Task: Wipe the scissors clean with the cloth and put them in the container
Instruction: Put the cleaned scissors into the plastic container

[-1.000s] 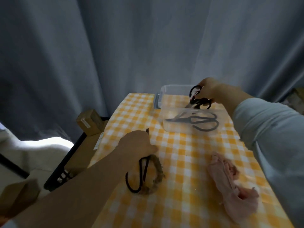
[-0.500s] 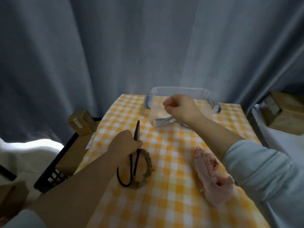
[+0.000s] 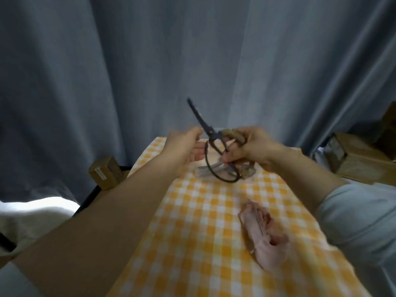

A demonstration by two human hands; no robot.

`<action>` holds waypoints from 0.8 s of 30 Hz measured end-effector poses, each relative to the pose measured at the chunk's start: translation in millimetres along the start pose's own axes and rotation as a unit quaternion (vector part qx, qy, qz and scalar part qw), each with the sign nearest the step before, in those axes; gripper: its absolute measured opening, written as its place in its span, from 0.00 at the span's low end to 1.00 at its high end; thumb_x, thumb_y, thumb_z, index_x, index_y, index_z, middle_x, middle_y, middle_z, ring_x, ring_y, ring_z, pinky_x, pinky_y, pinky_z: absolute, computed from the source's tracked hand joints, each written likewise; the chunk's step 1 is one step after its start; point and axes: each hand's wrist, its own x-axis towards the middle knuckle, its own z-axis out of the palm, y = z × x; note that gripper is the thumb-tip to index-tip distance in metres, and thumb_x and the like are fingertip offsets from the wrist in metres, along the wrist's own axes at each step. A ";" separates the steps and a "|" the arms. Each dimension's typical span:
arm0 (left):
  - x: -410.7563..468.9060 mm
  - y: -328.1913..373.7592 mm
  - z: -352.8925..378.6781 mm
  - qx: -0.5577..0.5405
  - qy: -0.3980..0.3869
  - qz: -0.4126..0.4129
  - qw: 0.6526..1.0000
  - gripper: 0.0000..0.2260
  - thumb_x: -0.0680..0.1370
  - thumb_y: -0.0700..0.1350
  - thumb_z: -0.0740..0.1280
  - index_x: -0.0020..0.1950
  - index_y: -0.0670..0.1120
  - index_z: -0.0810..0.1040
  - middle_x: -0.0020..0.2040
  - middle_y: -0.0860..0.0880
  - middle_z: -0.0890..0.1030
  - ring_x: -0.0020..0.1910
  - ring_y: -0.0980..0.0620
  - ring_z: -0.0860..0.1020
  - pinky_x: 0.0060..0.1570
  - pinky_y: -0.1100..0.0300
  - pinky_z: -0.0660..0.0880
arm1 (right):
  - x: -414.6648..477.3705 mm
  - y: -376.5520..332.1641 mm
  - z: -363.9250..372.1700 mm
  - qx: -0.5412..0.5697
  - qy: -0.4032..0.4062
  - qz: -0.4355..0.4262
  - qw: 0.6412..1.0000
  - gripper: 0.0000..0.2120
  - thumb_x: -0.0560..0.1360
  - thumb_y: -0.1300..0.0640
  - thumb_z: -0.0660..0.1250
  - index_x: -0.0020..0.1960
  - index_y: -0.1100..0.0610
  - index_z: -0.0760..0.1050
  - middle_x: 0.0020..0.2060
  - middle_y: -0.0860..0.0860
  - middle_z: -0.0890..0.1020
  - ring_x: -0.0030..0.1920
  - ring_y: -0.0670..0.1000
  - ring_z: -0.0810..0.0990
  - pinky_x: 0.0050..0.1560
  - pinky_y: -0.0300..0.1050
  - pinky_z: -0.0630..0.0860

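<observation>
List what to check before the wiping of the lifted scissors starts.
1. Grip on the scissors: ok; the right hand holds their rope-wrapped handle, in the air.
2. Shut blades: ok; they show as one line, tip up.
3. Hold on the pink cloth: not ok; it lies on the checked tablecloth, untouched.
4. Free left hand: ok; open beside the handle loop.
5. Way to the container: cannot tell; mostly hidden behind the hands.

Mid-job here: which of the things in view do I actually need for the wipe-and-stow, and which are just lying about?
For the job:
- scissors, gripped by the right hand
- left hand, close beside them
- pink cloth, lying on the checked table
- clear container, mostly hidden behind the hands

Lying about:
- small cardboard box
- wooden box
- grey curtain
</observation>
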 end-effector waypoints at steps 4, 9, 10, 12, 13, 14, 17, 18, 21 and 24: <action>27.5 -10.1 4.6 0.209 0.019 0.088 0.974 0.08 0.72 0.45 0.66 0.45 0.43 0.82 0.44 0.42 0.81 0.42 0.45 0.79 0.46 0.58 0.76 | 33.5 -24.7 -60.2 -0.307 0.115 -0.107 0.939 0.20 0.67 0.69 0.74 0.57 0.58 0.76 0.44 0.54 0.81 0.39 0.50 0.77 0.37 0.43 0.76; 50.8 -42.3 6.2 0.512 0.003 0.225 0.829 0.13 0.78 0.44 0.63 0.60 0.44 0.80 0.62 0.46 0.78 0.62 0.46 0.74 0.59 0.53 0.71 | 87.2 -10.1 -57.2 -0.585 0.078 -0.068 0.804 0.09 0.76 0.58 0.66 0.56 0.56 0.77 0.52 0.57 0.78 0.49 0.58 0.75 0.43 0.43 0.65; 57.8 -46.3 7.7 0.548 -0.013 0.250 0.798 0.12 0.79 0.44 0.62 0.59 0.42 0.80 0.62 0.44 0.77 0.61 0.45 0.74 0.58 0.52 0.71 | 96.4 -0.9 -50.3 -0.595 0.064 -0.049 0.800 0.09 0.77 0.57 0.64 0.56 0.56 0.77 0.53 0.58 0.78 0.50 0.58 0.75 0.44 0.44 0.66; 68.3 -51.8 11.7 0.585 -0.045 0.254 0.769 0.13 0.81 0.44 0.59 0.59 0.41 0.79 0.60 0.44 0.77 0.59 0.46 0.74 0.55 0.54 0.70 | 111.4 18.1 -38.4 -0.615 0.040 -0.022 0.787 0.09 0.77 0.61 0.62 0.56 0.57 0.77 0.50 0.56 0.77 0.50 0.59 0.75 0.44 0.44 0.66; 72.1 -54.5 14.1 0.598 -0.054 0.249 0.760 0.13 0.81 0.44 0.58 0.59 0.42 0.79 0.59 0.44 0.78 0.56 0.46 0.75 0.50 0.56 0.70 | 117.7 26.2 -33.9 -0.624 0.031 -0.012 0.781 0.09 0.77 0.63 0.62 0.55 0.57 0.77 0.46 0.55 0.76 0.48 0.58 0.74 0.44 0.44 0.67; 75.6 -57.6 15.7 0.611 -0.050 0.253 0.748 0.13 0.82 0.44 0.57 0.58 0.43 0.79 0.57 0.45 0.79 0.53 0.47 0.76 0.45 0.57 0.70 | 123.8 33.5 -30.0 -0.626 0.024 0.000 0.779 0.09 0.76 0.62 0.63 0.54 0.57 0.77 0.42 0.53 0.74 0.45 0.57 0.73 0.44 0.44 0.67; 79.8 -62.9 15.5 0.640 -0.032 0.255 0.724 0.13 0.82 0.45 0.57 0.56 0.46 0.80 0.53 0.47 0.80 0.47 0.49 0.76 0.39 0.61 0.63 | 137.9 48.2 -23.3 -0.584 0.002 0.041 0.811 0.09 0.76 0.60 0.64 0.54 0.58 0.78 0.40 0.53 0.74 0.45 0.57 0.73 0.49 0.48 0.73; 81.1 -64.9 14.7 0.643 -0.033 0.254 0.722 0.13 0.82 0.46 0.56 0.57 0.46 0.80 0.53 0.48 0.81 0.48 0.48 0.77 0.40 0.61 0.64 | 139.6 50.8 -24.0 -0.564 -0.003 0.049 0.825 0.09 0.76 0.59 0.64 0.55 0.58 0.78 0.43 0.54 0.76 0.46 0.57 0.73 0.51 0.48 0.73; 79.2 -67.9 13.9 0.649 -0.033 0.254 0.717 0.13 0.81 0.45 0.57 0.57 0.45 0.80 0.53 0.47 0.81 0.50 0.46 0.78 0.41 0.61 0.67 | 127.5 50.7 -28.3 -0.513 -0.004 0.040 0.857 0.15 0.74 0.50 0.66 0.60 0.52 0.77 0.57 0.52 0.79 0.56 0.55 0.75 0.59 0.47 0.71; 68.1 -68.0 15.3 0.642 -0.041 0.250 0.724 0.13 0.81 0.45 0.57 0.58 0.45 0.78 0.54 0.46 0.80 0.50 0.46 0.78 0.41 0.58 0.70 | 81.7 44.5 -23.5 -0.503 0.088 -0.095 0.855 0.14 0.75 0.51 0.65 0.58 0.51 0.78 0.56 0.52 0.80 0.59 0.56 0.75 0.58 0.46 0.69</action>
